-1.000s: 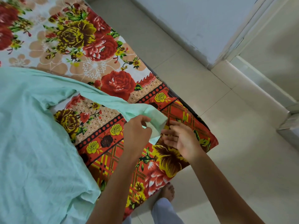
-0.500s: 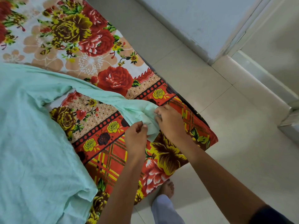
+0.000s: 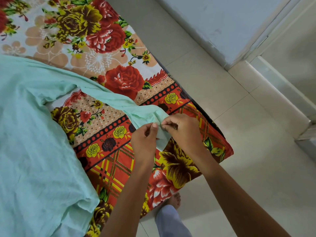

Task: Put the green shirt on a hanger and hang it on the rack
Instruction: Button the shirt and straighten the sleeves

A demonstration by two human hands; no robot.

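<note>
Green shirt (image 3: pixel 34 134) lies spread across the bed (image 3: pixel 106 40); at the bed's near corner, left hand (image 3: pixel 145 142) and right hand (image 3: pixel 183 130) both pinch its sleeve cuff (image 3: pixel 160 134).

No text, label, brand, number or sign can be read anywhere in view: the green shirt (image 3: pixel 34 142) shows plain cloth with no tag, and the bedsheet (image 3: pixel 109 40) carries only a printed pattern of roses, dots and checks, without any lettering
</note>
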